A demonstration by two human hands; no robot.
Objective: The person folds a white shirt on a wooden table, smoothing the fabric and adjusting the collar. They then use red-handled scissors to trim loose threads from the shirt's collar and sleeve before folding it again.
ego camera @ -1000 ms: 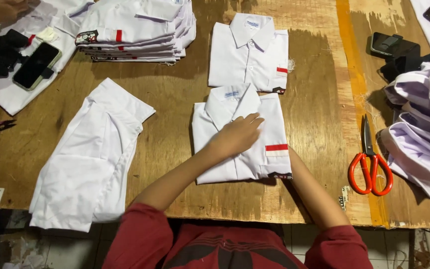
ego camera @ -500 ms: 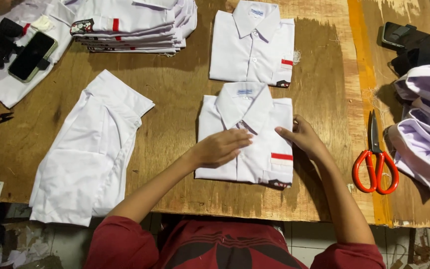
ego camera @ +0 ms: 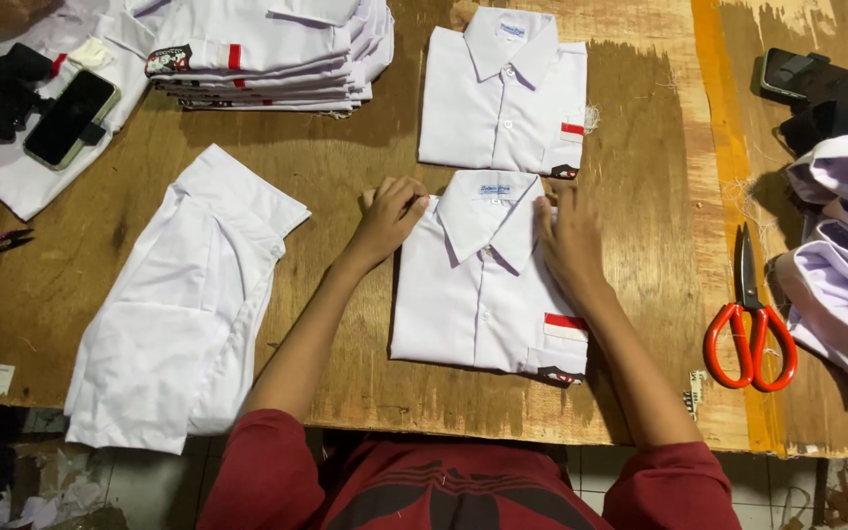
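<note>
The folded white shirt, lying at the near middle of the wooden table, is pressed flat at its shoulders by the open left hand and open right hand, neither gripping; even, symmetrical pressure beside the collar is judged advisable.

Scissors right of folded shirt

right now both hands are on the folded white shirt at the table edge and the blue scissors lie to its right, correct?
Not quite: the scissors have orange-red handles, not blue, as the head view shows. The rest holds: the left hand and right hand rest on the folded white shirt near the table edge, scissors to its right.
</note>
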